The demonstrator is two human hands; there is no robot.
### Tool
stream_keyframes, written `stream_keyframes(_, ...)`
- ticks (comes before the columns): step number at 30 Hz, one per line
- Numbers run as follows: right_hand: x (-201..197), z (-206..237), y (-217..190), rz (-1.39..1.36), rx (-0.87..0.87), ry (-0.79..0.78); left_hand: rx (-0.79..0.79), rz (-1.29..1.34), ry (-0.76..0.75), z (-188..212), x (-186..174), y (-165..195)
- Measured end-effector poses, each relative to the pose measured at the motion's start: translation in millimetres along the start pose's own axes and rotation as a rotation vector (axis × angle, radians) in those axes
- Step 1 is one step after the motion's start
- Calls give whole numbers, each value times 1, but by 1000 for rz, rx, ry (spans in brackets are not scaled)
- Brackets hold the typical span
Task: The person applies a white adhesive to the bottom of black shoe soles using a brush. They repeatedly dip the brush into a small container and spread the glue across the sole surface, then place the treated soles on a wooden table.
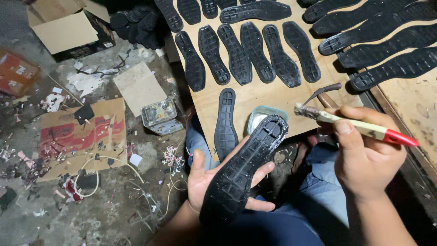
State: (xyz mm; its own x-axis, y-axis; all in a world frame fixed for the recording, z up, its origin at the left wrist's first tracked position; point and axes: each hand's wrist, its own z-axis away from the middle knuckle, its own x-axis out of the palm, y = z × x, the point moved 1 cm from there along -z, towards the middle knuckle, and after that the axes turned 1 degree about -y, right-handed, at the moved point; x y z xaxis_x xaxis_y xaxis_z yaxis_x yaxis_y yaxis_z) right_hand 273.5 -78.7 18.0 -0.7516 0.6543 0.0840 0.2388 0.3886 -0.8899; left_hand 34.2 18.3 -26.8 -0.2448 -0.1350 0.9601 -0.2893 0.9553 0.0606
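Observation:
My left hand point(205, 175) lies palm up under a black rubber shoe sole point(246, 166) whose ridged face looks wet and shiny. My right hand point(364, 155) grips a paintbrush point(355, 125) with a pale handle and red end; its clotted bristles point left, just right of the sole's heel end. A small container of whitish glue point(264, 116) stands on the wooden board point(259, 98) right behind the sole.
Several black soles point(252, 52) lie in rows on the board, more point(387, 41) at the right, one point(225, 118) near my knee. A metal can point(160, 116), cardboard sheets point(84, 136), scraps and cord point(114, 168) litter the floor at left.

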Motion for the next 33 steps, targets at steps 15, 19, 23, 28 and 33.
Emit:
stream_keyframes(15,30,39,-23,188,-262,-657,-8,-156,109,7,-13,4)
stream_keyframes(19,10,26,-12,321,-34,-416,25,-131,106,7,-11,6)
stream_keyframes(23,-2,0,16,444,72,-451,-23,-42,79,14,-10,6)
stream_keyframes(28,-4,-2,24,355,253,-664,-157,-24,52,19,-15,6)
stream_keyframes(33,-10,5,23,407,310,-757,-206,42,149,24,-18,8)
